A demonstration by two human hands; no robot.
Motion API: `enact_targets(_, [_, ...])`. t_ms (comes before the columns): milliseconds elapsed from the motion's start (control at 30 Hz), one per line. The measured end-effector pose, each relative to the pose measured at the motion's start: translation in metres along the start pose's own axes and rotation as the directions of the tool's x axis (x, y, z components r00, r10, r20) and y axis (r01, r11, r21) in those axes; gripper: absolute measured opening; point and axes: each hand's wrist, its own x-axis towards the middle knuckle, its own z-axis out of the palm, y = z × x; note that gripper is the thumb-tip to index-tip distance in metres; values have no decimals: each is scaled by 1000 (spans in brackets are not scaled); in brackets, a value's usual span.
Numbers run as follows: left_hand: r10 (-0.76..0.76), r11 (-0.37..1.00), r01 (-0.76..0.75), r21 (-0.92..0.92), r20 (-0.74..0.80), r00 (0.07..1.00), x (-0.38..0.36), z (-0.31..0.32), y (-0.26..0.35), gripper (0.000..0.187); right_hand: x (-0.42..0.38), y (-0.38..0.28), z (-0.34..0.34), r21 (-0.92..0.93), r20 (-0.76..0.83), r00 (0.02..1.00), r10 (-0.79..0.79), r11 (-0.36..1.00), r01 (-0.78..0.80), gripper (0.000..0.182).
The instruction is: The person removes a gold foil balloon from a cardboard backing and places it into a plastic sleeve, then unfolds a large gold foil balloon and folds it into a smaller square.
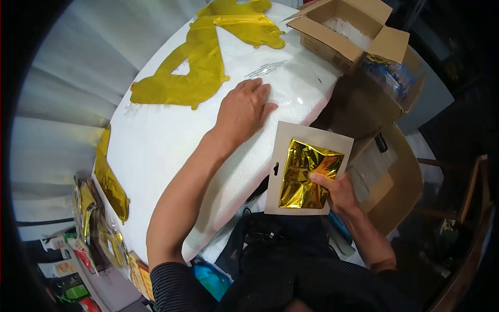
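My right hand point(340, 190) grips a flat grey card point(313, 133) with a hang hole, its thumb pressed on the crinkled, folded gold foil balloon point(304, 166) on the card's front. My left hand point(243, 108) lies on the white-covered table, fingers slightly bent and thumb apart, touching a clear plastic bag point(291, 78) with printed text. Beyond that hand, a flat, uninflated gold foil balloon point(200, 65) with a small triangular opening lies spread out. Another gold foil balloon point(249, 23) lies at the far end.
A cardboard box point(332, 49) stands open at the far right, with packets point(390, 75) beside it. Nearer me is another open carton point(400, 192) holding clear plastic. Gold foil point(112, 179) drapes on the table's left edge, above several packaged items point(86, 203). A wooden chair point(470, 192) is at right.
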Motion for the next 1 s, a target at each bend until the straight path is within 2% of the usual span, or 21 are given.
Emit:
enact_targets(67, [-50,999,50,16,-1,999,-3,-8,13,46,1,5,-5,32,-19,1000,-14,999,15,44])
enact_targets(133, [-107,993,100,59,126,986,-4,-23,26,41,0,2,-11,34,-46,999,11,999,-10,45])
enact_targets(167, [-107,993,100,57,128,986,-7,-26,28,41,-1,0,-14,34,-67,997,29,999,-27,45])
enact_targets(233, [-104,988,120,-93,161,981,-10,-29,28,41,-3,-6,-17,58,-91,996,6,998,-1,45])
enact_targets(367, [-63,973,90,-215,129,990,-13,-27,21,40,-9,-15,-29,69,-175,984,-29,997,42,45])
enact_targets(433, [1,992,-4,-122,-24,1000,-13,-22,23,34,-10,-16,-35,95,-221,975,-37,994,59,46])
enact_targets(700, [48,992,-52,112,43,998,-3,-1,40,23,-11,-15,-51,106,-284,955,-88,987,122,48])
enact_targets(767, [123,962,-118,246,-4,992,-1,3,46,7,-13,-17,-52,115,-281,957,-76,987,112,47])
enact_targets(1000, [95,957,-97,272,21,995,10,-1,56,5,-14,-13,-53,130,-258,964,-68,986,105,48])
